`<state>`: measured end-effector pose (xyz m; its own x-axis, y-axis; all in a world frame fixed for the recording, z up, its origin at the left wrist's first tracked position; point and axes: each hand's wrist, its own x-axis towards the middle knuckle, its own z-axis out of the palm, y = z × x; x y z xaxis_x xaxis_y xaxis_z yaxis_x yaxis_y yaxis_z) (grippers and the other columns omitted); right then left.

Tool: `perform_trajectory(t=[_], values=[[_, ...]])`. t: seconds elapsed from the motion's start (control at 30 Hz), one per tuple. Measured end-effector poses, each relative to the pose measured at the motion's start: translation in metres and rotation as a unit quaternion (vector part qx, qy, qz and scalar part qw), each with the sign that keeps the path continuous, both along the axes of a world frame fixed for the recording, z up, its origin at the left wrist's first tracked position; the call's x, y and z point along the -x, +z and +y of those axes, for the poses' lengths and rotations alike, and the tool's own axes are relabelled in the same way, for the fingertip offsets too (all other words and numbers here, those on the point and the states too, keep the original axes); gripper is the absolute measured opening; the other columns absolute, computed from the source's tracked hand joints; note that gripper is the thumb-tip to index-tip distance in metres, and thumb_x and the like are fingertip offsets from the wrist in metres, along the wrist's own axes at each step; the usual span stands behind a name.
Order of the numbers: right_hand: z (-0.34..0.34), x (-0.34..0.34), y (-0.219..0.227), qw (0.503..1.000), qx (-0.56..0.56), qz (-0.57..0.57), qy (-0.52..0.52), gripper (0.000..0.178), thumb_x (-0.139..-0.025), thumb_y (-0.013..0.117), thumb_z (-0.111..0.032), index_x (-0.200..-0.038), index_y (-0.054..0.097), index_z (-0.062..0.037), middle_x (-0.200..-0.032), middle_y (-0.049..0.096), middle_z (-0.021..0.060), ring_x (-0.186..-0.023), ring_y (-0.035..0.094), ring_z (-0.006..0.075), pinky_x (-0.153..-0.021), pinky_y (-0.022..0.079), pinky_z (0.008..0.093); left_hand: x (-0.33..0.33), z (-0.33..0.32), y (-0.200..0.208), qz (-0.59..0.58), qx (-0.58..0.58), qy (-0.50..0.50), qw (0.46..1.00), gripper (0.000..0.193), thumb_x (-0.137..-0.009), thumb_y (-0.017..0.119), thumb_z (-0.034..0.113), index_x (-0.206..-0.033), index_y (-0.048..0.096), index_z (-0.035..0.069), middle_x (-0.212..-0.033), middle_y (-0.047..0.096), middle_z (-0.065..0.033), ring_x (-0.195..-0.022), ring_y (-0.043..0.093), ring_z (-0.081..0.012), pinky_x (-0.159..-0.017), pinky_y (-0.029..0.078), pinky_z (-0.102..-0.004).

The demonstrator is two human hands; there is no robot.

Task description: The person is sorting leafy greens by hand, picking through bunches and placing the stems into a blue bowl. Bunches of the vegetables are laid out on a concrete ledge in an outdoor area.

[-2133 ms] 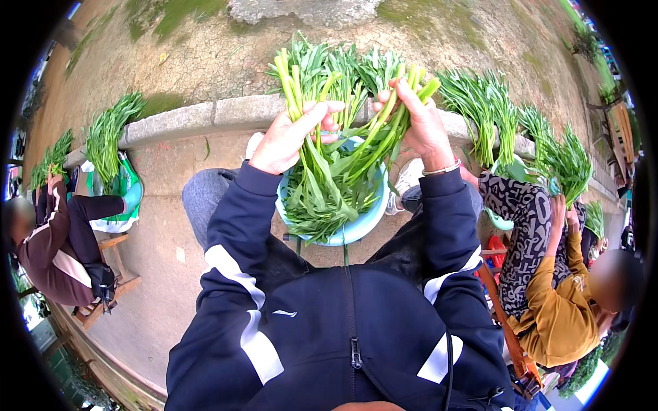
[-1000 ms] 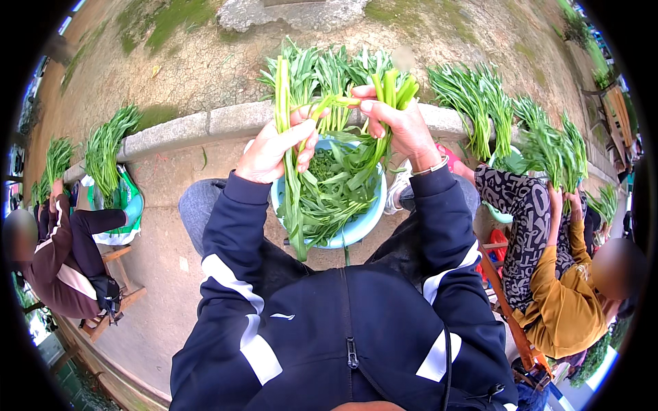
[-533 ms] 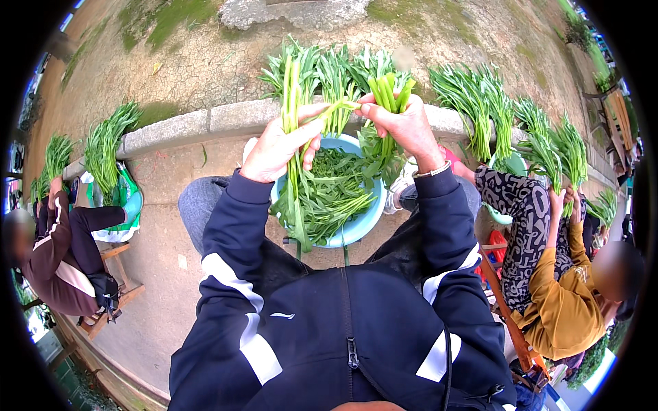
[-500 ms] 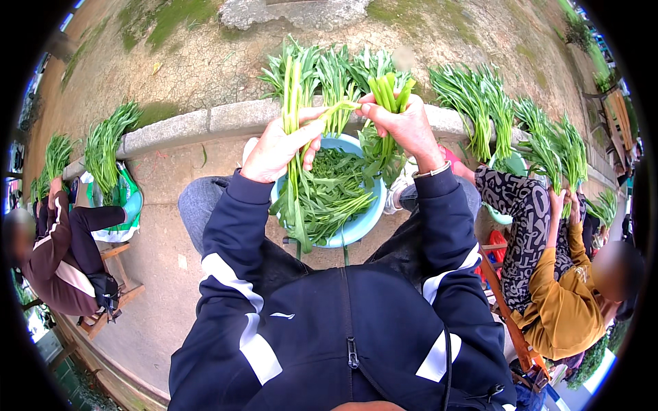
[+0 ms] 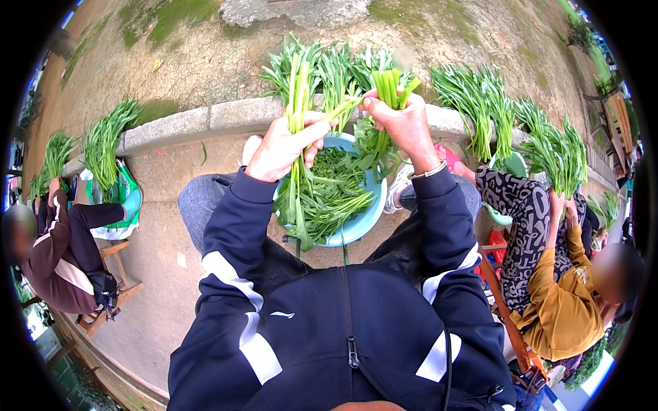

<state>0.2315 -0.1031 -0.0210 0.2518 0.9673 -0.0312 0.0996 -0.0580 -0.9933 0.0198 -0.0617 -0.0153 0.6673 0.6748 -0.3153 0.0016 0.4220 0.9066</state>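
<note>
My left hand [image 5: 284,147] is closed round several long pale-green stems of what looks like water spinach [image 5: 299,85], whose leafy ends hang down past my wrist. Over to the right, my right hand [image 5: 404,130] grips a bunch of thicker green stems [image 5: 391,88], cut ends up and leaves drooping below. One short stem [image 5: 345,106] slants between the hands, from my left fingers to my right thumb and fingertips. Under both hands stands a light-blue basin [image 5: 376,209] between my knees, holding loose leaves and thin stems [image 5: 329,198].
Leafy bunches [image 5: 336,79] lean along a low stone kerb [image 5: 240,118] ahead. More bunches [image 5: 473,103] lie to the right. A person in a mustard top [image 5: 562,301] sits at right holding greens; another in dark clothes [image 5: 65,267] sits at left near a green-and-white bag [image 5: 113,226].
My right hand has shifted slightly left, and the short stem between my hands now looks straighter. Both hands keep their bunches. At right, the seated person's hands and greens have moved a little.
</note>
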Motion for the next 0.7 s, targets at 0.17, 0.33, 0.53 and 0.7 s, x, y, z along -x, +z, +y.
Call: perform_trajectory(t=[0.17,0.33,0.53,0.7], values=[[0.003,0.005,0.001,1.000,-0.004,0.019,-0.014,0.010,-0.081,0.062,-0.010,-0.087,0.065,-0.0024,-0.074,0.065,0.0018,-0.052,0.050,0.0030,-0.047,0.040,0.0182,-0.001,0.000,-0.002,-0.002,-0.008,0.007,1.000,0.028,-0.090,0.055,0.019,-0.109,0.058,-0.001,-0.066,0.047,0.0035,-0.049,0.043,-0.0038,-0.043,0.037,-0.0192],[0.005,0.010,0.004,0.998,-0.011,0.065,-0.019,0.011,-0.082,0.060,-0.010,-0.088,0.064,-0.0015,-0.074,0.065,0.0026,-0.052,0.049,0.0029,-0.047,0.039,0.0180,-0.001,0.001,0.000,-0.011,0.000,0.013,1.000,0.026,-0.090,0.055,0.018,-0.107,0.059,-0.001,-0.066,0.047,0.0039,-0.048,0.042,-0.0034,-0.042,0.037,-0.0191],[0.010,0.006,0.007,0.989,-0.022,0.120,-0.086,0.011,-0.081,0.060,-0.010,-0.086,0.063,-0.0004,-0.075,0.064,0.0043,-0.051,0.047,0.0052,-0.049,0.038,0.0203,0.000,0.001,-0.002,-0.005,-0.002,0.019,1.000,0.025,-0.090,0.056,0.018,-0.107,0.059,-0.001,-0.065,0.047,0.0039,-0.048,0.043,-0.0034,-0.042,0.037,-0.0189],[0.013,-0.013,0.010,0.980,-0.058,0.163,-0.095,0.014,-0.079,0.065,-0.013,-0.087,0.064,-0.0011,-0.072,0.064,0.0036,-0.051,0.048,0.0060,-0.048,0.039,0.0208,0.002,-0.001,0.001,-0.020,0.045,0.044,0.998,0.027,-0.090,0.055,0.018,-0.111,0.057,-0.001,-0.065,0.048,0.0035,-0.047,0.043,-0.0037,-0.041,0.037,-0.0190]])
